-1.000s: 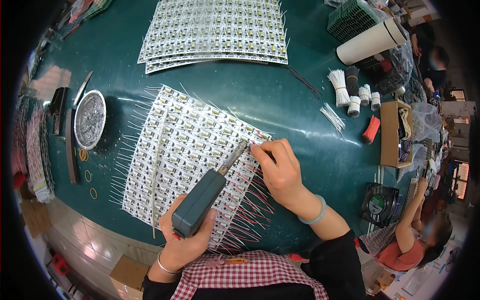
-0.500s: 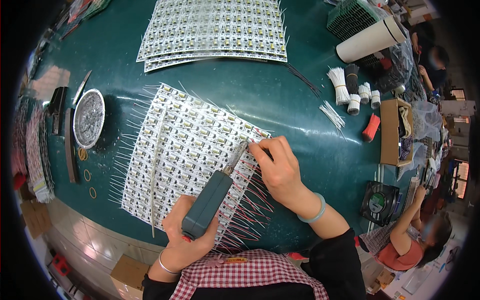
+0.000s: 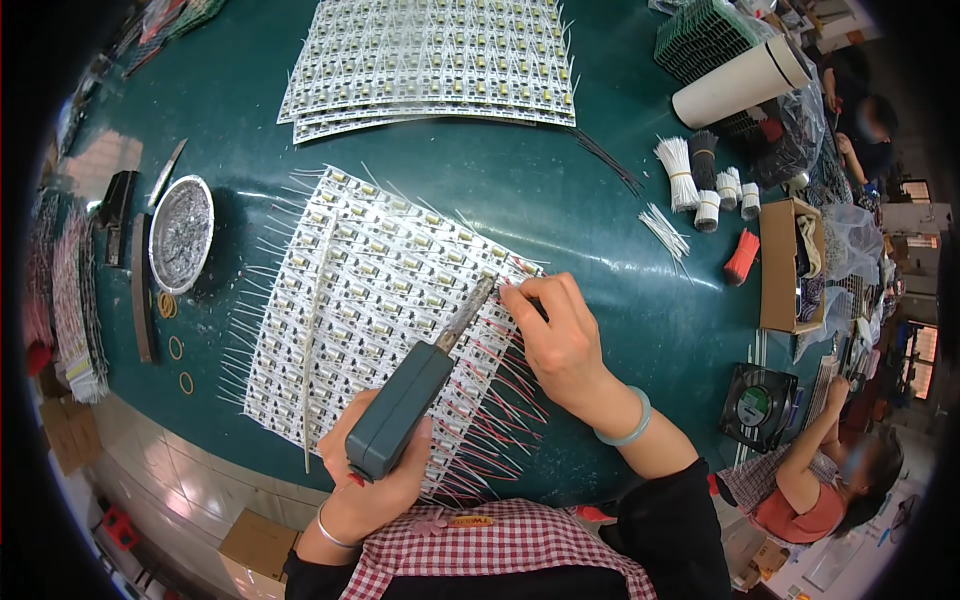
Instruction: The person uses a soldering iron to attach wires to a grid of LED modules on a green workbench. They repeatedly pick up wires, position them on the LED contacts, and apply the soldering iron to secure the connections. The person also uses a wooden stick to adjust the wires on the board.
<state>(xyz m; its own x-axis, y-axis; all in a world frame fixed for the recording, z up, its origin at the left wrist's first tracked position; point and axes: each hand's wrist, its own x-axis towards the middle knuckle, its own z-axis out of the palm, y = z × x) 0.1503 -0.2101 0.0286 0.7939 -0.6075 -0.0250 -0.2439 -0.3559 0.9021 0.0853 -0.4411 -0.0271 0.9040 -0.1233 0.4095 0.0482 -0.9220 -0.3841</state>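
My left hand [image 3: 370, 475] is wrapped around the dark green body of a soldering gun [image 3: 400, 410]. Its metal tip reaches up and right to the right edge of a white circuit board panel [image 3: 345, 290] lying tilted before me. My right hand [image 3: 560, 335] is closed in a pinch beside that tip, on a thin wire at the panel's edge; the fingers mostly hide it. Red and white wires [image 3: 495, 420] hang off the panel's lower right edge, and pale wires stick out along its left side. A long pale strip [image 3: 318, 340] lies across the panel.
Farther back is a stack of similar panels [image 3: 430, 70]. At left stand a metal bowl [image 3: 182, 235], a dark bar [image 3: 141, 290] and rubber bands [image 3: 176, 347]. Wire bundles [image 3: 678, 175], a white tumbler [image 3: 740, 80], a cardboard box [image 3: 780, 265] and a fan [image 3: 757, 405] are at right, near co-workers.
The soldering gun's body has shifted slightly left with my left hand, its tip staying near the same edge. The panel has shifted very slightly right. My right hand stays nearly in place.
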